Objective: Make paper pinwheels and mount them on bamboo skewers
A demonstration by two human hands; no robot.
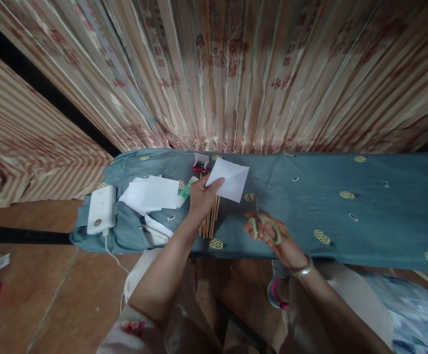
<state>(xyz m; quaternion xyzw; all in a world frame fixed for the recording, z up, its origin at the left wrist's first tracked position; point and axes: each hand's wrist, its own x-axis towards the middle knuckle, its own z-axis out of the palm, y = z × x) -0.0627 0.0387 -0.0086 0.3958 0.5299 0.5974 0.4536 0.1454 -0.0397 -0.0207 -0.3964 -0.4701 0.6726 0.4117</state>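
Fingers of the left hand (202,199), near the centre of the frame, pinch a white paper sheet (231,181) by its near-left edge: the thumb lies on top, the other fingers mostly hidden beneath. This edge grip leaves most of the sheet exposed, with faint lines, probably creases, across its face. Right of and below centre, the right hand (286,247) has its fingers curled about the pale-green handles of the scissors (261,219); which fingers pass through the loops cannot be told. Its blades point toward the top of the frame, away from the body, and stand apart from the sheet, presumably for safe holding. Beneath the left hand, wooden sticks (209,223) lie roughly side by side, perhaps grouped to stay within reach; a small red box (200,165) sits open beyond them. Left of centre, a green-and-white tube (186,192) lies beside overlapping loose papers (157,192), likely kept together as a supply. At the cloth's left end rests a white device (101,209), its cable (115,258) trailing downward.
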